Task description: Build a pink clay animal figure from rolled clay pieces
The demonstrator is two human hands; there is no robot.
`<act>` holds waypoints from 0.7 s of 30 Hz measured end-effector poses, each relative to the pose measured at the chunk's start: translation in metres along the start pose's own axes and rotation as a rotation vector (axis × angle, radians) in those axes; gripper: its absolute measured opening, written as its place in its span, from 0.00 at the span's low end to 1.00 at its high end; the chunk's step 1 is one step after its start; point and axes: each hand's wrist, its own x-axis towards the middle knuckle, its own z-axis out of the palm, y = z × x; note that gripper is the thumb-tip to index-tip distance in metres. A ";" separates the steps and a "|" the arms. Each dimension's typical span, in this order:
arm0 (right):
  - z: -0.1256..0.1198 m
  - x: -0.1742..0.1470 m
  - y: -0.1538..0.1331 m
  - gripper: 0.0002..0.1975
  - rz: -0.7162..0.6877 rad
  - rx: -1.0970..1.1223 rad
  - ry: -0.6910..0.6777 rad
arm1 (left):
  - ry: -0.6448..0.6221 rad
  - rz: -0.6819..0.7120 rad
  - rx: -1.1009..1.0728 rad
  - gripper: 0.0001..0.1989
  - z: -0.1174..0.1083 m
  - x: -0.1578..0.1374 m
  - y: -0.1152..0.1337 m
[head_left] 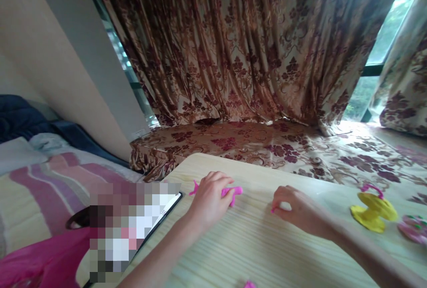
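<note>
A bright pink modelling-clay figure (237, 190) lies on the wooden table. My left hand (211, 197) is closed over its middle, with thumb and fingers on either side. One end of the figure shows left of the hand and a rounded end sticks out to the right. To the right, my right hand (293, 208) is held low over the table, thumb and forefinger pinched on a small pink clay bit (272, 210). Another pink clay lump (249, 284) lies at the near edge of the view.
A yellow clay model (372, 211) with a pink loop on top stands at the table's right. Beside it is a pink piece with green spots (413, 229). A dark-edged tablet (156, 222), partly blurred out, lies at the left edge. Patterned curtains (240, 48) hang behind.
</note>
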 end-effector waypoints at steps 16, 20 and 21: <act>0.030 0.068 -0.020 0.10 0.052 0.300 -0.034 | -0.156 0.094 0.108 0.08 0.021 0.015 -0.016; 0.033 0.073 -0.021 0.10 0.057 0.287 -0.051 | -0.159 0.091 0.105 0.07 0.023 0.015 -0.018; 0.033 0.074 -0.021 0.10 0.059 0.278 -0.050 | -0.160 0.091 0.106 0.07 0.024 0.015 -0.019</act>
